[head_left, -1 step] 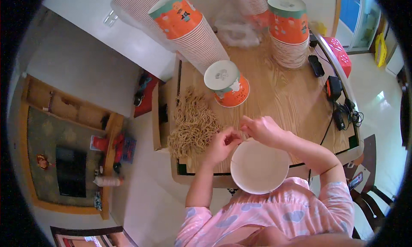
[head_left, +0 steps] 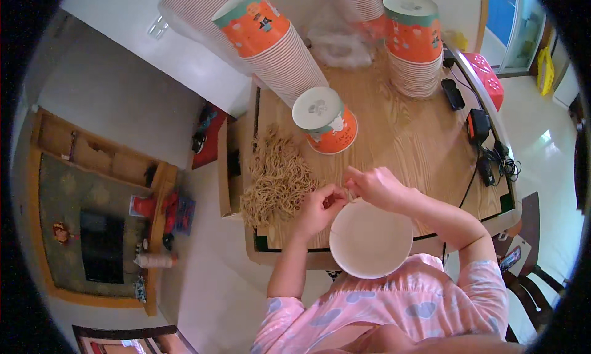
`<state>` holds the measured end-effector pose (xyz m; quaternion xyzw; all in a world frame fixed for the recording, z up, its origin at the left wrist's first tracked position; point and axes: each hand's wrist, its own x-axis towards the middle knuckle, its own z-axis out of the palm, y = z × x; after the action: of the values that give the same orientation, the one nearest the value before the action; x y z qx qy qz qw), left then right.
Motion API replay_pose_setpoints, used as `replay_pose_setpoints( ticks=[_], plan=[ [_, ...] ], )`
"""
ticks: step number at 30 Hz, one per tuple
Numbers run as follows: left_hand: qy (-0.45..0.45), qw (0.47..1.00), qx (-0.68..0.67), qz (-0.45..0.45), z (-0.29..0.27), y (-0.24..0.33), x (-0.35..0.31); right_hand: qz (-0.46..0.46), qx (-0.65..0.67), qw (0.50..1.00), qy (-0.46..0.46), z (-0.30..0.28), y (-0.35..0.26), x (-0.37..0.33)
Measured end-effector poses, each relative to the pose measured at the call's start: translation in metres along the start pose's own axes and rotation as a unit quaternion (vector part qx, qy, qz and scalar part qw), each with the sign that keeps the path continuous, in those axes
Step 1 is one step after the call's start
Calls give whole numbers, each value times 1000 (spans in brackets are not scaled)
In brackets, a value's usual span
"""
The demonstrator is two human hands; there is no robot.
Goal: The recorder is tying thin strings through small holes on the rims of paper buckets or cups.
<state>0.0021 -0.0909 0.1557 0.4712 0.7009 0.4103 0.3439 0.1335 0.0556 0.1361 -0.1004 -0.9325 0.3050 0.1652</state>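
Observation:
A white round paper bucket (head_left: pixel 371 240) sits at the table's near edge, against my body, its open mouth facing up. At its far rim my left hand (head_left: pixel 321 207) is closed, fingertips pinched together. My right hand (head_left: pixel 373 186) is also closed in a pinch, just above the far right part of the rim. The two sets of fingertips nearly meet; whatever they hold is too small and hidden to make out. Beside my left hand lies a loose heap of brown twisted cords (head_left: pixel 279 182). Farther off, an orange and green paper bucket (head_left: pixel 333 129) stands upside down.
A tall leaning stack of paper buckets (head_left: pixel 280 59) rises at the far left of the wooden table (head_left: pixel 394 139). Another stack (head_left: pixel 414 52) stands at the far right, near a crumpled clear plastic bag (head_left: pixel 340 46). Black adapters (head_left: pixel 478 126) and tangled cables lie along the right edge.
The white bucket has shifted very slightly to the left. Both hands keep their pinches in nearly the same place.

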Motion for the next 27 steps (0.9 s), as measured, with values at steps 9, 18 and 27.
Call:
replay_pose_setpoints(
  ticks=[9,18,27],
  plan=[
    [78,977,77,182,15,-6,1,21,33,999,-28,-11,-10,2],
    [147,947,179,223,18,-9,-2,30,37,997,-60,-9,-9,5],
    [162,934,247,200,20,-3,-2,6,75,997,-13,-11,-10,5]
  ],
)
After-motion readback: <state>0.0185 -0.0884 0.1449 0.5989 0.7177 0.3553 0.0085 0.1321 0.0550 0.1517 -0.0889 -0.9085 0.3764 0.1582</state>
